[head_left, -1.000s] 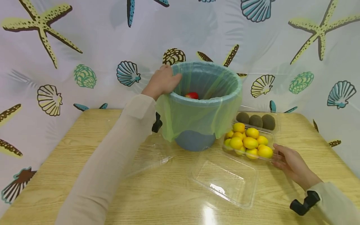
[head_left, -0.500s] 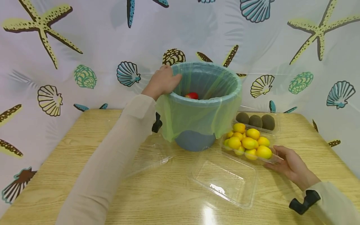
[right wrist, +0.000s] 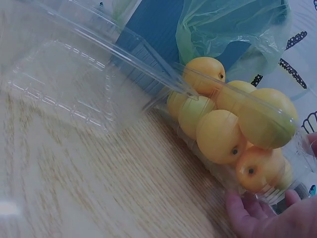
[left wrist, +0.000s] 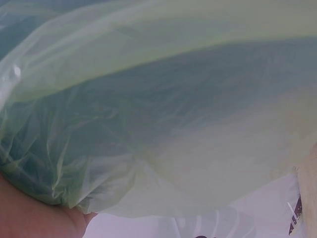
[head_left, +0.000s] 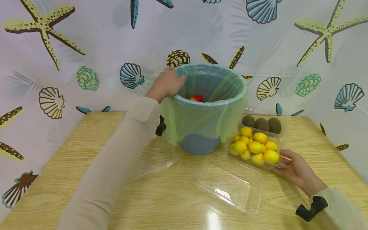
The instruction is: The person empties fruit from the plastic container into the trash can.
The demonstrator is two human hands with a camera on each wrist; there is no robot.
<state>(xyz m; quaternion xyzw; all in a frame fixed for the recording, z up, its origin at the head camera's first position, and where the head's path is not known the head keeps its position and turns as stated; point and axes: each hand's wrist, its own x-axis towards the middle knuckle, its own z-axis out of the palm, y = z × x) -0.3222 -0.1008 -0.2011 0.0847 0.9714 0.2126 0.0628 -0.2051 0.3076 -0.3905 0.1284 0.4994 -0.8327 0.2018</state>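
In the head view my left hand [head_left: 168,83] grips the left rim of a blue bin [head_left: 198,143], which is lined with a thin yellow-green bag [head_left: 201,119]. Something red [head_left: 196,98] shows inside the bin. My right hand [head_left: 297,171] holds the right end of a clear plastic tray [head_left: 241,161] heaped with small yellow fruits [head_left: 255,147]. In the right wrist view the fingers [right wrist: 242,210] reach under the end of this tray. The left wrist view shows mostly the bag, with part of my left hand [left wrist: 39,215] at the lower left.
Behind the yellow fruits sits another clear tray with three brown kiwi-like fruits [head_left: 261,124]. A clear plastic container [head_left: 233,188] lies in front of the bin, and another [head_left: 152,161] lies to its left. A shell-patterned curtain [head_left: 100,38] hangs behind the wooden table [head_left: 161,204].
My right hand has shifted slightly left, and its fingers have slid under the tray's end. The yellow fruits have shifted a little. My left hand keeps its place on the rim.
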